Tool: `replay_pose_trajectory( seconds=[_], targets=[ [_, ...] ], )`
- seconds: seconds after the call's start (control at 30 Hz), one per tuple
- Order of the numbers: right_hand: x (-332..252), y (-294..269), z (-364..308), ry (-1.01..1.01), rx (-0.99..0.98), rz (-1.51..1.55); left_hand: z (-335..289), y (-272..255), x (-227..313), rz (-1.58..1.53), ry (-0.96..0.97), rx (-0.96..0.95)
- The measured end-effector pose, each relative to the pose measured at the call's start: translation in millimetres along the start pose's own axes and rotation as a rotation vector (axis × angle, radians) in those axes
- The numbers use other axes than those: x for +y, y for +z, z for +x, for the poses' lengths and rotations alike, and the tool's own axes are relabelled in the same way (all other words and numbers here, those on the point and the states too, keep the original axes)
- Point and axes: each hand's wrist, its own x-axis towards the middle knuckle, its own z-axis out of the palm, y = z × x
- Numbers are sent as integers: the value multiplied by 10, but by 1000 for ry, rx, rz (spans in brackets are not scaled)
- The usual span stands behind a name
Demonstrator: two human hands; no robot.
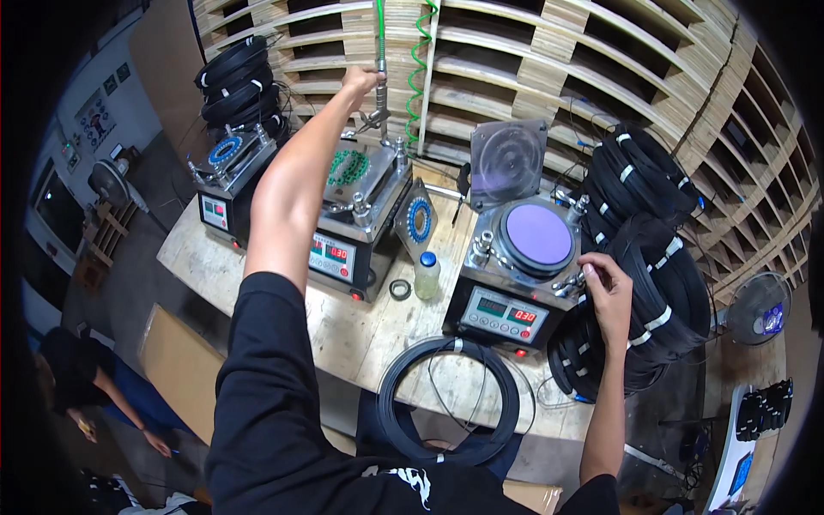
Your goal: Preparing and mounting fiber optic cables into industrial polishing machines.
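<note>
My left arm stretches far forward, its hand (362, 79) closed around the upper end of a metal air gun (378, 116) that hangs from a green hose (380, 30). Below it is the middle polishing machine (335, 257), with a green-ringed round fixture (348, 167) partly behind my forearm. My right hand (608, 287) is at the right edge of the right polishing machine (502, 313), beside a corner clamp (566, 283). Its thumb and fingertips are pinched together; what they hold, if anything, is too small to tell. A purple disc (540, 233) lies uncovered on that machine.
A clear square plate (508, 163) stands behind the disc. A blue-ringed fixture (419, 221), blue-capped bottle (427, 279) and tape roll (400, 289) sit between machines. A black cable coil (395, 386) overhangs the front edge. Cable coils (661, 300) pile up right. Another person (73, 369) is left.
</note>
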Motion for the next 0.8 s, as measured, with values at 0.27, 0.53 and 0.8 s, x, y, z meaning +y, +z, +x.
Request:
replay_pose_trajectory(
  seconds=[0.27,0.53,0.8],
  targets=[
    [54,-3,31,-71,48,-44,-2066,58,170,-91,399,-55],
    [196,8,52,-36,36,68,-3944,941,-1404,-121,30,-170],
    [161,2,57,-89,19,111,-4046,1132,-1402,130,53,-138]
  ],
)
